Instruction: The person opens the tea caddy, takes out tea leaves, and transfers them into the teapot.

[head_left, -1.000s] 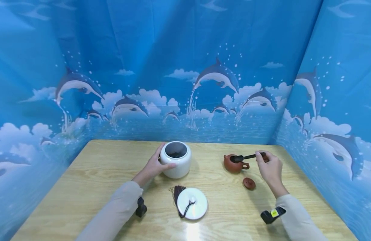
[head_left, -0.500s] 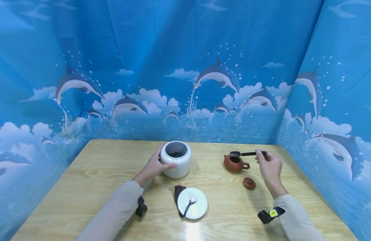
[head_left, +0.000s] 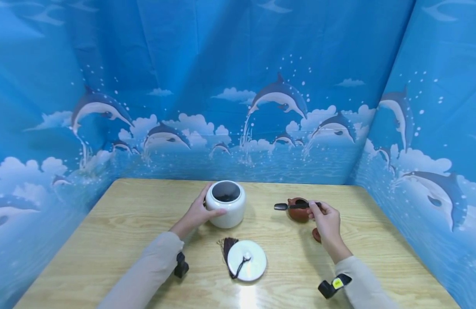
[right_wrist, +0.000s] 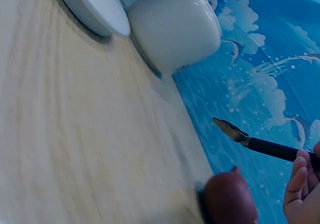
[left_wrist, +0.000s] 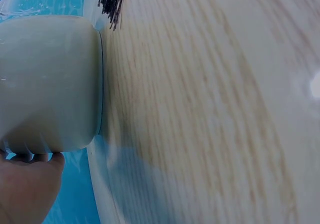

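My left hand (head_left: pixel 197 216) grips a white ceramic jar (head_left: pixel 231 215) by its left side, thumb across the front. The jar stands upright, its mouth uncovered and dark inside. In the left wrist view the fingers (left_wrist: pixel 30 184) lie against the jar wall. My right hand (head_left: pixel 327 223) pinches the black handle of a small tea scoop (head_left: pixel 281 207), held level with its bowl pointing left. In the head view the scoop crosses over a reddish-brown clay teapot (head_left: pixel 297 216), whose handle is hidden behind the hand. The right wrist view shows the scoop (right_wrist: pixel 232 130) above the teapot (right_wrist: pixel 230 199).
A white jar lid (head_left: pixel 253 264) with a dark tassel (head_left: pixel 229 245) lies on the wooden table (head_left: pixel 145 257) in front of the jar. The small teapot lid (head_left: pixel 316 235) sits partly behind my right hand. Blue dolphin-print curtains (head_left: pixel 222 86) stand behind the table and at its sides.
The scoop has come up out of the teapot's opening and moved left with my right hand, its bowl now past the spout. My left hand and the jar have stayed put.
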Available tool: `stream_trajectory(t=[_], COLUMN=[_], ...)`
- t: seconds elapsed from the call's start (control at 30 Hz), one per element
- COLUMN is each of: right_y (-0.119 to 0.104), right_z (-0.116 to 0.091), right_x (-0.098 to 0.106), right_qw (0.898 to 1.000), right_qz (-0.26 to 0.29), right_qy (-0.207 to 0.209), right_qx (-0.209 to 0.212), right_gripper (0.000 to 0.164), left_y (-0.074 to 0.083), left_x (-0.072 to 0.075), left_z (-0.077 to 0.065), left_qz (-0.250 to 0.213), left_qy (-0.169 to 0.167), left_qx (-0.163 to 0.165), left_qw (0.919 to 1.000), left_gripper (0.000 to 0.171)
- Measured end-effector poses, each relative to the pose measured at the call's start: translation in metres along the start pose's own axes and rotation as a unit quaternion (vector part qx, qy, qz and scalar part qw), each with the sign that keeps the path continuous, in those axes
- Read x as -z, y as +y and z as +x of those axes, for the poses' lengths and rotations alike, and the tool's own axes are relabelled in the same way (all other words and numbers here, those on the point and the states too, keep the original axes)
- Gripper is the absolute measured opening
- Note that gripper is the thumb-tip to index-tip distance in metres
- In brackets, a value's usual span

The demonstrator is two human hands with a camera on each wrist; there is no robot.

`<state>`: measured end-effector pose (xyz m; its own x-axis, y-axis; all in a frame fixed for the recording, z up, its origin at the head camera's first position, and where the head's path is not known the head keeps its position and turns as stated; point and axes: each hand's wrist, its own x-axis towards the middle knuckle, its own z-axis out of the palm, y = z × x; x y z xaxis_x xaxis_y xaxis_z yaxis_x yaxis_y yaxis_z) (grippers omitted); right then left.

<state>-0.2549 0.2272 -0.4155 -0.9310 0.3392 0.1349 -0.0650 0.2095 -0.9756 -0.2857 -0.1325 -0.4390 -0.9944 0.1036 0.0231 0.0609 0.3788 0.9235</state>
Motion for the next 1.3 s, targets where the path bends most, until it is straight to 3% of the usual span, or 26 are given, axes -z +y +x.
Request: stream_trajectory(t=[0.37,0.67,0.77,0.83,1.0,1.3], right_y=[0.018,0.035,0.040,0.042,0.043,0.040], right_z=[-0.021,-0.026,-0.027,-0.028,-0.030,-0.033], right_x=[-0.020,-0.019,-0.018,-0.017,-0.016,-0.017], right_qw=[0.995,0.989,0.988,0.986,0.968,0.948], right_qz=[0.018,0.011,-0.017,-0.070,-0.204,-0.272], right_qy=[-0.073,-0.116,-0.134,-0.141,-0.147,-0.151], right_qx=[-0.070,-0.090,-0.074,-0.050,0.019,0.065], right_gripper=[0.035,0.028,0.025,0.023,0.016,0.009], left_y=[0.000,-0.001,-0.001,-0.002,-0.002,-0.002], left_x=[0.001,0.000,0.000,0.000,0.000,0.000], left_z=[0.000,0.000,0.001,0.001,0.001,0.001], left_qz=[0.000,0.000,0.001,0.002,0.004,0.001], left_qy=[0.000,0.001,0.001,0.002,0.003,0.001], left_qx=[0.008,0.008,0.007,0.007,0.008,0.002], left_qw=[1.0000,1.0000,1.0000,1.0000,1.0000,1.0000], left_gripper=[0.119,0.120,0.121,0.121,0.122,0.120])
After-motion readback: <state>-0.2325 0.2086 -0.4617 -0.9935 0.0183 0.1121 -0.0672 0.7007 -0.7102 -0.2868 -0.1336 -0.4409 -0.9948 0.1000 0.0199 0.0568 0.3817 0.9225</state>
